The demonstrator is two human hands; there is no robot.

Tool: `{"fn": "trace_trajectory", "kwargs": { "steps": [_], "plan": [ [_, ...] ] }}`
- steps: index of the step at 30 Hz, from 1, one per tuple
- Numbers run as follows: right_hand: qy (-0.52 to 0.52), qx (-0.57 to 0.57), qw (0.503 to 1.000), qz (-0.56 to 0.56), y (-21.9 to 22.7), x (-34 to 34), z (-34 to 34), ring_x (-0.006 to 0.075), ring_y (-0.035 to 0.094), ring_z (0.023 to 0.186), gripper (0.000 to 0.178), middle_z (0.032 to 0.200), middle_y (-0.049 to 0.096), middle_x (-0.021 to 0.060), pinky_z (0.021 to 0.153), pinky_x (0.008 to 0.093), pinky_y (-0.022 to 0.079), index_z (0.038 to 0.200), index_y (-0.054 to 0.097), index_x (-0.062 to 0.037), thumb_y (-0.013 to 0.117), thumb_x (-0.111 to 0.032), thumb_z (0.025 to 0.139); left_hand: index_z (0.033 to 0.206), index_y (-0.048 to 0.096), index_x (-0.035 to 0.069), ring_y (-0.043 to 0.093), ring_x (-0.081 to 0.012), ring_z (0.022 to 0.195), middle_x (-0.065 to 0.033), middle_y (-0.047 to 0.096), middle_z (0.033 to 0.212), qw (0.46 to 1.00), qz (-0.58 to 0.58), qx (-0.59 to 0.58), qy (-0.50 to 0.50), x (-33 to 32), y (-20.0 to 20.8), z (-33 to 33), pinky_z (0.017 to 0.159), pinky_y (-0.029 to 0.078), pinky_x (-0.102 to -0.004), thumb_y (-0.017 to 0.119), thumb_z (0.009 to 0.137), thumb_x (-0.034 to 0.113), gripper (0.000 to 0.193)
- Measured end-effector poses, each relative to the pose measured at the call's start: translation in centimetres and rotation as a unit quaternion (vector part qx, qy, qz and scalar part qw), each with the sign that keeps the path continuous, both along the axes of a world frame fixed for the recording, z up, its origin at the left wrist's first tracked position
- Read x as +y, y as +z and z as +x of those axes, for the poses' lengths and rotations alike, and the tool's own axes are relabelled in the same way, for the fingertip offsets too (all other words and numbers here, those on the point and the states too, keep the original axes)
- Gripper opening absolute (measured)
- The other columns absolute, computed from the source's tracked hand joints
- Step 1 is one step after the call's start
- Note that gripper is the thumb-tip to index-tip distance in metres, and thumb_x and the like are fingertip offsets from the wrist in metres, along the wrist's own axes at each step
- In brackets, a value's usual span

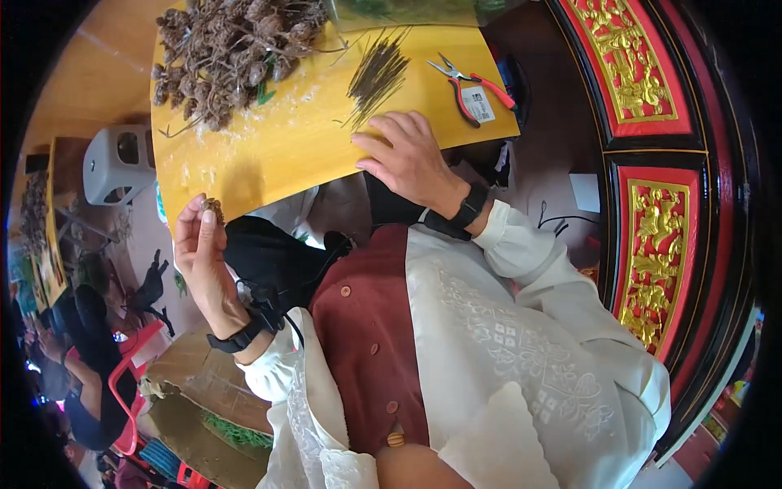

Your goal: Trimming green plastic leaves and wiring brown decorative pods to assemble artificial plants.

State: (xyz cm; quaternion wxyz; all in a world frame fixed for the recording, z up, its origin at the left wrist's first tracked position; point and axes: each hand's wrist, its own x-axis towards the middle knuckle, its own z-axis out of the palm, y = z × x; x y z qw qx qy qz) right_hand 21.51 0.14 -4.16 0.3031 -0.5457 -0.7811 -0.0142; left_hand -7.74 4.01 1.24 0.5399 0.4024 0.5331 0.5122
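Note:
My left hand [201, 253] is raised at the left front corner of the yellow table [285, 163], with thumb and fingers pinched on a small brown dried cone [213, 209]. My right hand [411, 163] lies over the table's front edge, its fingers stretched out and nothing seen in them. Just beyond those fingers is a bunch of thin dark wire-like sticks [379, 77]. A big heap of similar dried brown cones [232, 61] with stems covers the far left of the table.
Pliers [464, 85] with red and black handles lie at the right end, by a white label [478, 104]. A clear container [407, 12] stands at the back. Left are a grey stool [118, 167], a cardboard box [204, 399] and another person [90, 367]. Red-gold carved panels [652, 261] stand right.

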Motion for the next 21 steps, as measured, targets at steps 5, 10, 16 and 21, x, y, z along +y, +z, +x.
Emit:
{"fn": "trace_trajectory", "kwargs": {
  "steps": [5,10,16,21],
  "plan": [
    [0.027,-0.023,0.999,0.004,0.6,-0.2,-0.8,0.0254,0.051,0.103,0.037,0.109,0.055,0.0063,0.087,0.0402,0.038,0.104,0.062,-0.0122,0.072,-0.027,0.072,0.11,0.059,0.001,0.042,-0.0047,0.065,-0.0005,0.06,0.087,0.999,-0.002,-0.034,0.017,-0.5,-0.3,-0.5,0.057,0.032,-0.0171,0.065,0.086,0.009,0.026],
    [0.055,-0.056,0.997,0.013,0.6,-0.6,-1.5,0.0233,0.052,0.102,0.034,0.109,0.057,0.004,0.086,0.04,0.038,0.101,0.062,-0.0123,0.071,-0.027,0.072,0.111,0.058,0.001,0.043,-0.0052,0.065,-0.0008,0.059,0.087,0.999,0.002,-0.05,0.018,-1.0,0.6,-0.4,0.058,0.032,-0.0175,0.065,0.086,0.009,0.026],
    [0.048,-0.076,0.995,0.054,-0.5,-0.5,-1.4,0.0197,0.056,0.095,0.027,0.102,0.06,0.0018,0.083,0.0388,0.04,0.098,0.063,-0.0118,0.07,-0.023,0.074,0.109,0.06,0.001,0.044,-0.0055,0.065,-0.0007,0.059,0.086,0.998,0.007,-0.062,0.029,-1.0,0.8,-0.2,0.058,0.033,-0.0173,0.065,0.086,0.009,0.026],
    [0.067,-0.086,0.99,0.085,-0.8,-0.5,-1.7,0.0176,0.057,0.086,0.02,0.095,0.06,0.0004,0.079,0.0367,0.041,0.093,0.062,-0.0113,0.066,-0.017,0.075,0.107,0.061,0.001,0.045,-0.0057,0.066,-0.0003,0.059,0.085,0.998,-0.008,-0.055,0.023,-0.8,0.0,-0.1,0.059,0.034,-0.017,0.066,0.085,0.01,0.024]
  ]
}}
